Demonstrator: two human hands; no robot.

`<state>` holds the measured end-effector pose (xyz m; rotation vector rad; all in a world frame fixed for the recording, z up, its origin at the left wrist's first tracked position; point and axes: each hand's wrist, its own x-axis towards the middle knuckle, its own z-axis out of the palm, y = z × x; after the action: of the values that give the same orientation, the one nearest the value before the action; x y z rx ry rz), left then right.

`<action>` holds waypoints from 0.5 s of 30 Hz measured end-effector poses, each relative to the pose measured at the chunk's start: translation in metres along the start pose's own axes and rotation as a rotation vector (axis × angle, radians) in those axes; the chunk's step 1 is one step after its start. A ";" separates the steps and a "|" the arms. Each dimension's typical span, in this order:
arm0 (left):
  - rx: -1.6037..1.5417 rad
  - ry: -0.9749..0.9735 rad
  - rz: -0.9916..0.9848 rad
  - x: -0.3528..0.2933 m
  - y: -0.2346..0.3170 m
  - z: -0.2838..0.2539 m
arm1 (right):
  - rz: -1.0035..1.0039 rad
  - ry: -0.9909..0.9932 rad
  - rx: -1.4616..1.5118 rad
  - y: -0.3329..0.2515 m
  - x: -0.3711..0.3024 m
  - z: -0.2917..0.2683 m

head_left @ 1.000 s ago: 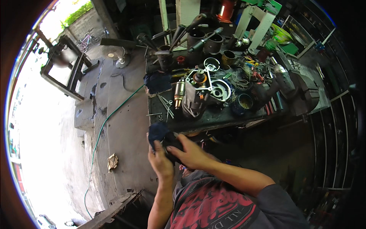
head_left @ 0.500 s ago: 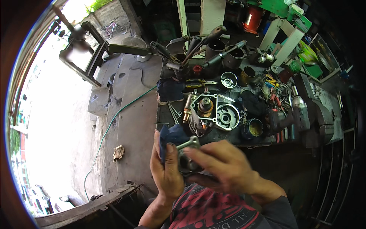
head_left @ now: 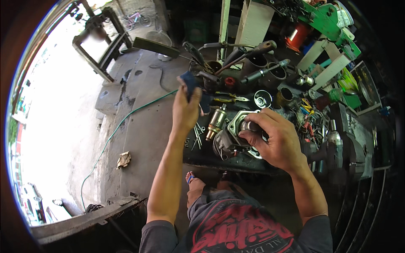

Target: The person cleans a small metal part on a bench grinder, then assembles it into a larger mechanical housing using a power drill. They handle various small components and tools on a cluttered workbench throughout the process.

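Observation:
My left hand point(head_left: 184, 110) is up over the bench's left edge, its fingers closed on a dark blue cloth point(head_left: 190, 82). My right hand point(head_left: 280, 137) has thumb and fingers wrapped about a round part of a grey metal housing point(head_left: 231, 141), at the bench's front edge. Part of the housing is hidden behind that hand. Just left of it lies an armature point(head_left: 216, 121) with copper-coloured bands. Several thin bolts point(head_left: 197, 137) lie further left.
Pliers with yellow handles point(head_left: 228, 99), a round metal cup point(head_left: 263, 99) and pots holding tools stand on the bench point(head_left: 211, 158) behind. A bench vise point(head_left: 354, 139) is at the right. A green hose point(head_left: 114, 128) crosses the floor at left.
My hands have moved apart from in front of my chest. The left went forward with the cloth; the right moved forward and right to the bench with the metal housing. The view shifted.

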<state>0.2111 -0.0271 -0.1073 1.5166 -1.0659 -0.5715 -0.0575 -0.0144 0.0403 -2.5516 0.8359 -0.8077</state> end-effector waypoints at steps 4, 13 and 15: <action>0.386 -0.182 0.182 0.003 -0.020 0.005 | 0.127 -0.077 -0.069 0.001 -0.009 0.018; -0.512 -0.655 0.150 -0.041 0.035 -0.032 | 0.374 -0.191 -0.122 -0.028 0.007 0.023; -0.467 -0.679 0.285 -0.046 0.043 -0.021 | 0.426 -0.194 -0.110 -0.028 0.005 0.025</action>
<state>0.1939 0.0251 -0.0708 0.7464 -1.4978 -1.0839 -0.0271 0.0069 0.0360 -2.3612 1.3236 -0.3857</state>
